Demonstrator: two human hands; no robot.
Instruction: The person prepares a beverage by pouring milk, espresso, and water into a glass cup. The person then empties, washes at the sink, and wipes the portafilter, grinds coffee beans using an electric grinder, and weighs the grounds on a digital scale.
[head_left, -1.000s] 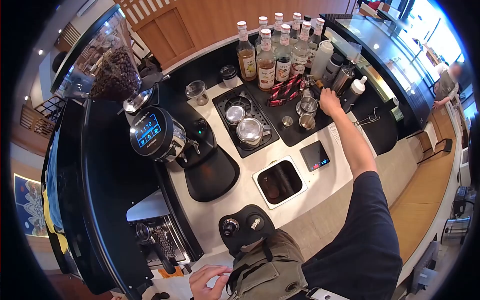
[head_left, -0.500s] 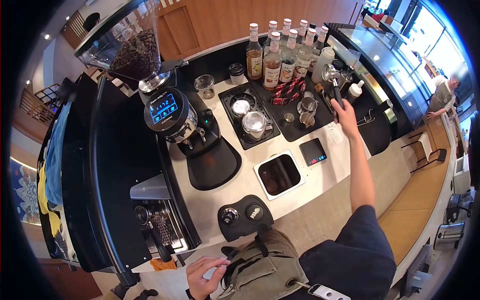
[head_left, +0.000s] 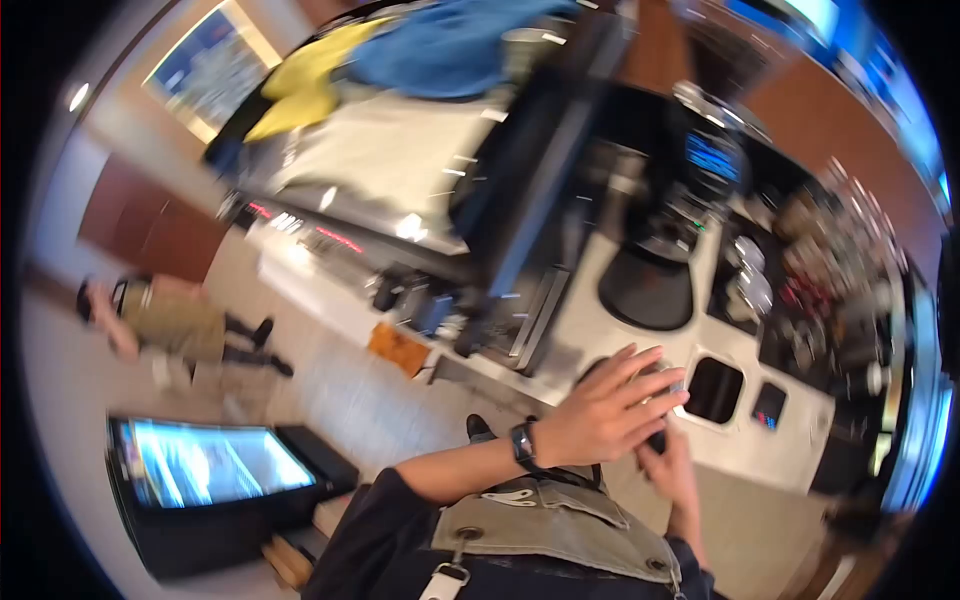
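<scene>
- Our right hand (head_left: 677, 478) has its fingers curled in around a dark handle (head_left: 657, 441), pretty much closed on it. That grip probably lets us steer the tool from its back end. It's blurry, so we can't tell how tight the hold is.
- Our left hand (head_left: 605, 412) is wide open, palm down, fingers long and a bit spread, above the front of the handle. Looks to us like it's steadying or shielding that end. There's a glint of metal by the fingertips, but we can't tell if we're touching it.
- So the dark handle is between our hands, in front of the apron (head_left: 550, 530) and near the counter edge, likely because that's a comfy working spot close to the body.
- The inset bin (head_left: 716, 390) is just beyond our fingertips, with the small scale (head_left: 769, 405) beside it, both easy to reach.
- The black mat (head_left: 647, 290) lies below the grinder (head_left: 712, 160), maybe to catch stray grounds.
- An orange cloth (head_left: 398, 348) hangs at the counter edge, presumably handy for wiping.
- Another person (head_left: 180, 325) is well apart from us, hands off our stuff.
</scene>
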